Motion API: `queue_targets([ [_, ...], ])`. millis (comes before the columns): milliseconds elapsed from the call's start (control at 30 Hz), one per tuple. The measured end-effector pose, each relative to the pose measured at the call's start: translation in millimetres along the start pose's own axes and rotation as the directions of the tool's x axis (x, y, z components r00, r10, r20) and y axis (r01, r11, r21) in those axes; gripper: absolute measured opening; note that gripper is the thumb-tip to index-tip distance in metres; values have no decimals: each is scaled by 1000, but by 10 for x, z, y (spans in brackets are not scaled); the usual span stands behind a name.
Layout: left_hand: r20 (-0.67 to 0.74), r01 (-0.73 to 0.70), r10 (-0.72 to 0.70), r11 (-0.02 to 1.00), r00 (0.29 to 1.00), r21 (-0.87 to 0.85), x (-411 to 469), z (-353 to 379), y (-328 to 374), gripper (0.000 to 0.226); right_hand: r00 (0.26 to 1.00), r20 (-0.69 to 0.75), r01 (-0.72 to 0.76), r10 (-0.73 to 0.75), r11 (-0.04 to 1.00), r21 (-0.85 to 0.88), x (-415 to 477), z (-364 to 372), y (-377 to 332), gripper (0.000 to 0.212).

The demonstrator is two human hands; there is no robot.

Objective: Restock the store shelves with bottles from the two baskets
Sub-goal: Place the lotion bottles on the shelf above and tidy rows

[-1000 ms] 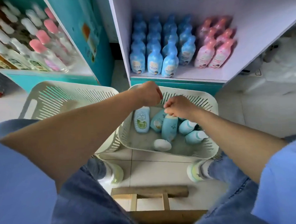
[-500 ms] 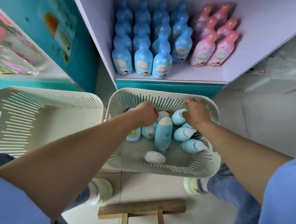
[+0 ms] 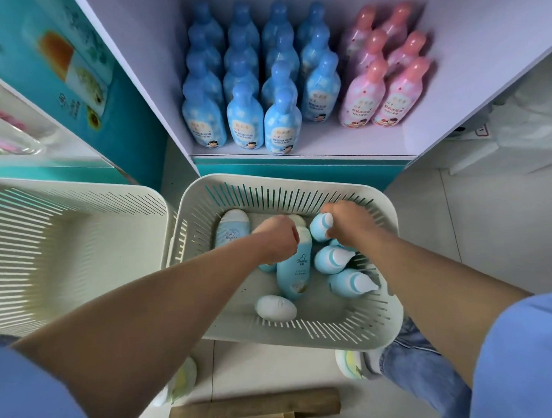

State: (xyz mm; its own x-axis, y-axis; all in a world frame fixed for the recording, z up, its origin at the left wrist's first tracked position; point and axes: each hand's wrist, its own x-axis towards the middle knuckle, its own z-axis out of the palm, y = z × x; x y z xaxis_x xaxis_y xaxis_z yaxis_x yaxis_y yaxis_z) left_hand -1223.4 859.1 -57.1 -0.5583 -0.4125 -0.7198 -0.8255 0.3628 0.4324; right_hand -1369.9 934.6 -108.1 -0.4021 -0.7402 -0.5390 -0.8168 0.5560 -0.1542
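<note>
A cream slotted basket (image 3: 306, 332) on the floor holds several light blue bottles with white caps. My left hand (image 3: 278, 239) is down inside it, fingers closed over the top of a tall light blue bottle (image 3: 295, 271). My right hand (image 3: 349, 221) grips a small blue bottle (image 3: 321, 227) at the basket's far right. Other bottles (image 3: 333, 258) lie loose beside it. A second cream basket (image 3: 78, 238) on the left shows no bottles.
The white shelf (image 3: 313, 149) ahead carries rows of blue bottles (image 3: 247, 120) and pink bottles (image 3: 387, 97), with bare board to their right. A teal shelf unit (image 3: 70, 91) stands left. A wooden stool (image 3: 253, 411) is under me, my shoes on the tiled floor.
Both hands have dropped from above the basket down into it and closed on bottles. My view has moved closer to the right basket and shelf.
</note>
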Motion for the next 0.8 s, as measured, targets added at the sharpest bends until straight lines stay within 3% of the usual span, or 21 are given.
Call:
queue_targets([
  [133, 82, -73, 64, 990, 995, 120, 170, 298, 173, 33, 999, -12, 32, -32, 999, -41, -2, -88, 45, 31],
  [300, 141, -172, 150, 973, 978, 152, 398, 640, 292, 66, 992, -74, 92, -98, 992, -87, -128, -414, 58, 31],
  [533, 96, -187, 169, 953, 981, 238, 503, 848, 330, 62, 977, -138, 160, -163, 987, -32, -342, -828, 83, 37],
  [800, -4, -176, 181, 962, 983, 210, 367, 798, 381, 38, 983, -183, 82, -33, 960, 269, -477, -1006, 92, 37],
])
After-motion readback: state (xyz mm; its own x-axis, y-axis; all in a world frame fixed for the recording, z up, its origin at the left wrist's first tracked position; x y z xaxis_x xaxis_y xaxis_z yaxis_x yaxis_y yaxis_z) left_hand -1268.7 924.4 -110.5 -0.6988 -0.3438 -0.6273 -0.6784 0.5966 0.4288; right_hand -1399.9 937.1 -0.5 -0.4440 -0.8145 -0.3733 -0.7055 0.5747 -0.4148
